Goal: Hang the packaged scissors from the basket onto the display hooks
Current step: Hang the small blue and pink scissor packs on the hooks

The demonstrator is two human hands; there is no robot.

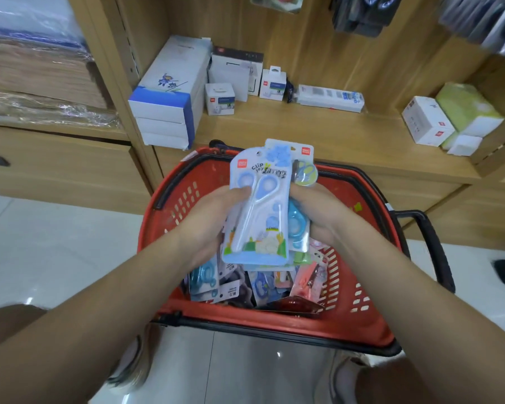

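Forearms nearest; left hand [210,225] and right hand [324,217] curl their fingers round the scissors packs [260,217] above the basket [362,325]. We should square the stack, then peel off one pack.

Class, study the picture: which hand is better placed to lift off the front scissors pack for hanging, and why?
Probably the left hand: its thumb lies on the front pack, while the right hand grips the other packs behind it, above the basket.
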